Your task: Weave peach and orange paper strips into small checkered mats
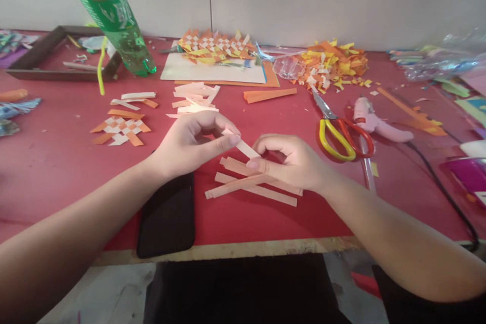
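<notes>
A pale peach paper strip (pixel 246 148) is stretched between my two hands above the table. My left hand (pixel 195 142) pinches its upper left end between thumb and fingers. The lower right end is pinched by my right hand (pixel 290 162). Beneath them lie several loose peach paper strips (pixel 258 191), crossing one another. Behind my left hand is a pile of short folded pale strips (pixel 193 96). Farther left rests a small woven orange-and-white paper piece (pixel 121 129), with a few folded strips (pixel 138 95) just above it.
A black phone (pixel 167 217) lies by the front edge. Scissors (pixel 337 131) and a pink glue gun (pixel 379 121) with a black cord are on the right. At the back stand a green bottle (pixel 114 15), a dark frame (pixel 38 53) and a heap of orange-yellow paper pieces (pixel 330 63).
</notes>
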Demonstrator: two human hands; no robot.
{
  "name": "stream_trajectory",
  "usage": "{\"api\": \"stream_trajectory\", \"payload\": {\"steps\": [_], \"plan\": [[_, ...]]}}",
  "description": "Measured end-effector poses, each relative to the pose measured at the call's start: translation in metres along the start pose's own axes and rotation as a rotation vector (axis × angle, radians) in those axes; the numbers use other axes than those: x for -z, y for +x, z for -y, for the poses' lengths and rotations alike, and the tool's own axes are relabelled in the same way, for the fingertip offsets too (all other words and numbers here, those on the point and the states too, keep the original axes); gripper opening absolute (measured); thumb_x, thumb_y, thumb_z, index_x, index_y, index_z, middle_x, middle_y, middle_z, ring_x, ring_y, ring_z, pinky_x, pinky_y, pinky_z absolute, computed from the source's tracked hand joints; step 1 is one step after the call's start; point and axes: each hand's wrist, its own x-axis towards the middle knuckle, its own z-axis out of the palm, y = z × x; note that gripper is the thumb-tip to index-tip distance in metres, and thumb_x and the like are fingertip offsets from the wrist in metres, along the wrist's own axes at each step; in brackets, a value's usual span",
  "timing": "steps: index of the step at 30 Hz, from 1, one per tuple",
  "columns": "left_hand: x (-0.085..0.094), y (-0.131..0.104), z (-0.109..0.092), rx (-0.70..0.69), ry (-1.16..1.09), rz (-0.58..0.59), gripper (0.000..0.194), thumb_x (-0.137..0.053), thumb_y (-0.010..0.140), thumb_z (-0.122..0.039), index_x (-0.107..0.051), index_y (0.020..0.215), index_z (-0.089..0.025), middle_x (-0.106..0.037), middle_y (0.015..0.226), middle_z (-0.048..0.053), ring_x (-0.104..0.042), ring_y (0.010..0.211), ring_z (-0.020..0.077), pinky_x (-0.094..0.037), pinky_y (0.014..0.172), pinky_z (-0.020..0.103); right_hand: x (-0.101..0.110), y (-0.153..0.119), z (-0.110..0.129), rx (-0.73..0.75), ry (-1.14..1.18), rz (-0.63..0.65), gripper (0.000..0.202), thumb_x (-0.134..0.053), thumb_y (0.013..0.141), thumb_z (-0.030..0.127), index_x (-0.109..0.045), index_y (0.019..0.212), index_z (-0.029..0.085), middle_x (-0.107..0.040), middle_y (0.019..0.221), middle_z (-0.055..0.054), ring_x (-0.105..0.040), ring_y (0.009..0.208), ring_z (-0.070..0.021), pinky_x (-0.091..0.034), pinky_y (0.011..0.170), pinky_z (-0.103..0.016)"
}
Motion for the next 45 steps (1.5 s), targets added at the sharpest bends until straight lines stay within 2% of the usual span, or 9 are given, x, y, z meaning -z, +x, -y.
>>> {"api": "stream_trajectory", "payload": {"steps": [9, 14, 18, 23, 26, 29, 36, 41, 45], "plan": [[0.001, 0.005, 0.003, 0.057, -0.328, -0.26, 0.01, -0.078, 0.082, -0.026, -0.071, 0.076, -0.022, -0.06, 0.068, -0.002, -0.051, 0.057, 0.0087, -0.045, 0.052, 0.02, 0.003, -0.002, 0.001, 0.047, 0.086, 0.097, 0.035, -0.074, 0.085, 0.039, -0.061, 0.061, 0.016, -0.05, 0.058, 0.004, -0.041, 0.051, -0.0072, -0.031, 0.048, -0.023], [-0.002, 0.004, 0.004, 0.12, -0.3, -0.217, 0.012, -0.079, 0.081, -0.027, -0.07, 0.077, -0.02, -0.063, 0.073, -0.001, -0.056, 0.059, 0.008, -0.049, 0.052, 0.018, 0.009, -0.007, 0.0, 0.089, 0.423, 0.173, 0.048, -0.044, 0.098, 0.054, -0.071, 0.084, 0.017, -0.067, 0.078, -0.005, -0.062, 0.071, -0.0168, -0.048, 0.062, -0.029], [-0.006, 0.004, 0.003, 0.121, -0.237, -0.202, 0.016, -0.081, 0.078, -0.027, -0.069, 0.076, -0.018, -0.064, 0.075, -0.002, -0.057, 0.055, 0.0056, -0.05, 0.053, 0.016, 0.007, -0.013, -0.001, 0.082, 0.608, -0.024, 0.015, -0.055, 0.09, 0.026, -0.065, 0.101, 0.022, -0.073, 0.1, -0.005, -0.07, 0.096, -0.0228, -0.056, 0.081, -0.036], [-0.007, 0.002, 0.002, 0.189, -0.228, -0.19, 0.014, -0.079, 0.08, -0.026, -0.069, 0.078, -0.017, -0.065, 0.076, -0.003, -0.06, 0.058, 0.0054, -0.053, 0.057, 0.015, 0.0, -0.016, 0.002, 0.102, 0.51, -0.078, 0.026, -0.057, 0.092, 0.014, -0.054, 0.113, 0.029, -0.077, 0.099, -0.003, -0.074, 0.087, -0.02, -0.059, 0.07, -0.033], [-0.007, 0.002, 0.002, 0.235, -0.217, -0.185, 0.014, -0.079, 0.08, -0.028, -0.07, 0.082, -0.018, -0.067, 0.079, -0.002, -0.063, 0.062, 0.0071, -0.056, 0.063, 0.018, 0.0, -0.013, 0.003, 0.142, 0.397, -0.01, 0.019, -0.065, 0.091, 0.018, -0.068, 0.106, 0.029, -0.077, 0.099, -0.003, -0.075, 0.088, -0.0208, -0.06, 0.075, -0.036], [-0.008, 0.002, 0.001, 0.296, -0.207, -0.182, 0.017, -0.08, 0.079, -0.03, -0.069, 0.084, -0.016, -0.069, 0.078, 0.0, -0.065, 0.063, 0.0095, -0.058, 0.065, 0.021, 0.002, -0.008, 0.003, 0.192, 0.323, -0.005, 0.001, -0.074, 0.086, 0.026, -0.075, 0.086, 0.027, -0.076, 0.083, -0.002, -0.072, 0.076, -0.0192, -0.057, 0.067, -0.033], [-0.01, -0.002, -0.003, 0.353, -0.201, -0.082, 0.023, -0.08, 0.079, -0.032, -0.067, 0.092, -0.019, -0.077, 0.08, 0.002, -0.074, 0.073, 0.0149, -0.06, 0.068, 0.023, 0.001, -0.001, 0.002, 0.065, 0.213, -0.148, 0.03, -0.07, 0.089, 0.039, -0.069, 0.067, 0.019, -0.059, 0.082, -0.002, -0.057, 0.064, -0.0105, -0.043, 0.051, -0.025], [-0.011, -0.005, -0.007, 0.353, -0.208, 0.01, 0.025, -0.082, 0.077, -0.034, -0.07, 0.092, -0.018, -0.08, 0.088, 0.005, -0.076, 0.083, 0.0186, -0.061, 0.069, 0.023, -0.003, 0.0, -0.001, -0.079, 0.283, -0.215, 0.031, -0.077, 0.081, 0.043, -0.062, 0.07, 0.018, -0.065, 0.086, -0.003, -0.063, 0.068, -0.0123, -0.049, 0.052, -0.024], [-0.013, -0.005, -0.009, 0.383, -0.226, 0.04, 0.016, -0.077, 0.082, -0.028, -0.071, 0.092, -0.018, -0.08, 0.09, 0.005, -0.077, 0.092, 0.0198, -0.061, 0.074, 0.022, -0.006, 0.001, -0.002, -0.174, 0.477, -0.23, 0.033, -0.082, 0.077, 0.039, -0.056, 0.076, 0.019, -0.065, 0.068, 0.002, -0.067, 0.056, -0.0128, -0.056, 0.053, -0.026]]}}
